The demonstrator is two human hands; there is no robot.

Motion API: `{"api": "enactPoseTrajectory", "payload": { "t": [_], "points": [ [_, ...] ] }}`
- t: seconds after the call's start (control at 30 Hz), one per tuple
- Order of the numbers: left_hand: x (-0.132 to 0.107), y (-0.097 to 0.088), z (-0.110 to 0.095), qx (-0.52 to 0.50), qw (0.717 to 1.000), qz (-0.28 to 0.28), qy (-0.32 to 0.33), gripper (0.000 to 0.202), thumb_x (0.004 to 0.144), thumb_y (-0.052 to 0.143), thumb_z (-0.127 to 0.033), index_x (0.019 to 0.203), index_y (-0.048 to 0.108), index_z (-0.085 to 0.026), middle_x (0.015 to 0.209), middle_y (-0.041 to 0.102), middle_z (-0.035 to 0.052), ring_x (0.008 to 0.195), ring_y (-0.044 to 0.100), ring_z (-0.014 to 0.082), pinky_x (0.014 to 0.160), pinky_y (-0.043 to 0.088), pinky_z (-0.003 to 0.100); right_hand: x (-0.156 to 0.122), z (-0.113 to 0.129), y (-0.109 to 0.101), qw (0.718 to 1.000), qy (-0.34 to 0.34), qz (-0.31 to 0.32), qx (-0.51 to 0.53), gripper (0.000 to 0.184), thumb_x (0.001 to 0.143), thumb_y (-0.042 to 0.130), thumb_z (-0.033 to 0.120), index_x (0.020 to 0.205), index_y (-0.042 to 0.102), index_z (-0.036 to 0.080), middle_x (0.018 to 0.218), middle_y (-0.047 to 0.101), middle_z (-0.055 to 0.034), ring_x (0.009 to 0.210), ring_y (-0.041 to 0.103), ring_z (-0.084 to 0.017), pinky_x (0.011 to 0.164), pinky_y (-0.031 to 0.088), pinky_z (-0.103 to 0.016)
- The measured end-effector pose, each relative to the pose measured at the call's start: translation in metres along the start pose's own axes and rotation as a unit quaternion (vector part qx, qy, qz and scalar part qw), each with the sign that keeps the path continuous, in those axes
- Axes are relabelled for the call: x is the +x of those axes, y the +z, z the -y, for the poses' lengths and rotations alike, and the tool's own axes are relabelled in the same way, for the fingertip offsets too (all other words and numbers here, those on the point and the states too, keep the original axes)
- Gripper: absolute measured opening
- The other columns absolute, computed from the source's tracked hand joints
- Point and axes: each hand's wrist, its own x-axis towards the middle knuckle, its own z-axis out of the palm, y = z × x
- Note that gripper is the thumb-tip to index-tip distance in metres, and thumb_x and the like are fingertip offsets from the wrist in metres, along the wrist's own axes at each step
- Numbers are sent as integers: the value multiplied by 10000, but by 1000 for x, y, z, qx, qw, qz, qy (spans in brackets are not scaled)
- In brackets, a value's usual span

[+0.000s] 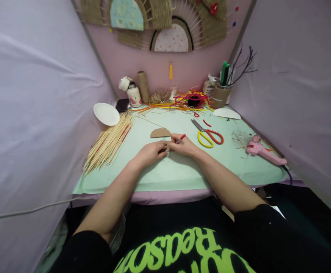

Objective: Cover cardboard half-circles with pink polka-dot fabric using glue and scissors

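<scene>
While the right grip (pixel 182 146) pinches a red-ended pen (pixel 180 139) back from the desk's (pixel 168 180) front edge, the left grip (pixel 152 151) curls beside a small brownish piece (pixel 167 147); blur leaves me unable to tell whether it pinches. The pen looks light, stiff and smooth, best held low on its barrel. Near the back right corner, a brown pot (pixel 220 96) holds twigs (pixel 246 62) and a green-handled tool (pixel 224 72).

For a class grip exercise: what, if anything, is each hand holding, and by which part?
The right hand holds a red-ended pen by its lower part, red end protruding. Whether the left hand holds anything cannot be told.
</scene>
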Motion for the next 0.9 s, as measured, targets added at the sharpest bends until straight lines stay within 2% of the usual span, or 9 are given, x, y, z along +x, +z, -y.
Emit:
{"api": "enactPoseTrajectory", "payload": {
  "t": [0.2,0.37,0.5,0.6,0.67,0.77,0.9],
  "points": [
    [0,2,3,0,1000,-5,2,179,896,522,-279,961,673,-208,1152,683,64,1079,627,216,934,479,318,0,5,-4,1000,14,7,19,121,647,522,252,585,427,208,518,417,70,544,375,-98,518,270,-234],
    [-1,3,4,10,1000,-8,-2,183,896,527,-295,956,672,-201,1196,676,72,1158,604,232,968,475,336,0,17,-17,993,40,-107,38,146,682,515,243,588,407,217,540,442,58,552,417,-109,538,322,-241],
    [-4,6,3,20,999,-34,-2,233,902,510,-299,1039,671,-201,1224,673,73,1223,574,229,998,468,341,1,14,-21,987,16,-155,39,131,764,555,315,697,506,213,640,546,32,607,486,-127,596,383,-257],
    [-5,7,3,20,999,-50,3,248,884,534,-293,1066,672,-199,1221,678,72,1205,588,225,1005,468,343,2,8,-20,990,-17,-134,47,199,829,545,387,912,592,213,758,632,4,666,571,-144,663,438,-272],
    [-5,7,3,16,998,-61,2,232,876,549,-301,1036,684,-202,1206,686,69,1167,611,224,994,476,347,2,4,-20,993,-9,-108,55,251,877,492,409,995,595,214,725,647,0,634,596,-149,666,460,-282],
    [-5,6,4,10,996,-93,-12,230,872,558,-312,1028,686,-202,1186,692,68,1126,629,219,977,484,351,3,2,-19,995,15,-97,28,244,908,458,409,952,603,217,622,629,11,575,588,-151,647,461,-281],
    [-6,5,9,2,988,-152,-40,316,863,581,-351,1121,646,-179,1201,672,94,1152,603,228,1008,463,375,4,-3,-18,994,1,-98,-48,181,888,518,357,954,615,220,683,674,-2,642,610,-155,697,451,-280]
  ]
}}
